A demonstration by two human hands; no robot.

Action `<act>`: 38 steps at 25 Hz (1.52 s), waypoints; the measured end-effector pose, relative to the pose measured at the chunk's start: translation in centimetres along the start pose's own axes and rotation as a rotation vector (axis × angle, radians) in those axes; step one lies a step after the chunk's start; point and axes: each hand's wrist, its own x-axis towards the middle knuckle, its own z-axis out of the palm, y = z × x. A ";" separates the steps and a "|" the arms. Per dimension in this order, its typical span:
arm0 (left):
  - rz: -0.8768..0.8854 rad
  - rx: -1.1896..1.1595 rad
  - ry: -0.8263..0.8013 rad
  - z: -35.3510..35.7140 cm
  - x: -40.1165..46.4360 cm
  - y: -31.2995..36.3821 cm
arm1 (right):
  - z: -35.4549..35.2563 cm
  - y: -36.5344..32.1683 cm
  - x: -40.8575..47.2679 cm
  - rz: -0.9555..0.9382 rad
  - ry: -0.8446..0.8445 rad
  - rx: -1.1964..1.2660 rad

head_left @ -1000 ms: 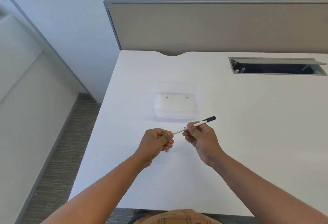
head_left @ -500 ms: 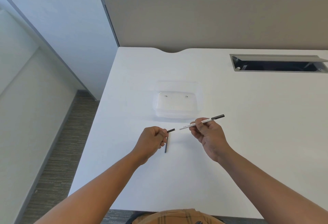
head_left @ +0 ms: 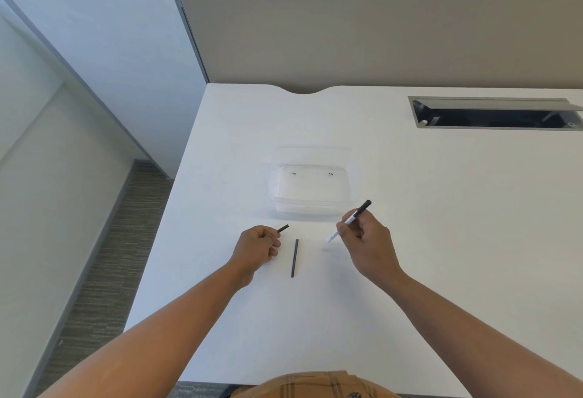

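My right hand (head_left: pixel 366 244) grips a white pen (head_left: pixel 349 221) with a black rear end, its uncapped tip pointing down-left above the white desk (head_left: pixel 441 239). My left hand (head_left: pixel 257 244) is curled round a black pen cap (head_left: pixel 283 228), whose end sticks out past the fingers. A thin dark stick (head_left: pixel 294 257) lies on the desk between the two hands, apart from both. Just beyond the hands stands a clear plastic box (head_left: pixel 310 189).
A grey cable tray opening (head_left: pixel 495 112) is sunk into the desk at the back right. A beige partition panel (head_left: pixel 378 37) runs along the desk's far edge. The desk's left edge drops to a carpeted floor (head_left: pixel 104 271).
The hands pulled apart: the cap came off the pen into my left hand, and my right hand swung the pen to the right and tilted it upright. The stick on the desk is now uncovered.
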 end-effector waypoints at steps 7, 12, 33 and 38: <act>-0.037 -0.001 -0.056 -0.7 1.1 -0.3 | 0.6 1.5 0.3 -0.127 -0.078 -0.147; -0.011 0.037 -0.057 -0.7 1.3 -0.4 | 1.0 2.2 0.5 -0.171 -0.127 -0.204; 0.668 0.634 -0.011 5.4 -1.9 -0.7 | 0.5 3.0 0.3 -0.208 -0.047 -0.185; 0.648 0.910 -0.061 8.7 -1.6 0.2 | -0.7 3.0 0.1 -0.202 -0.015 -0.145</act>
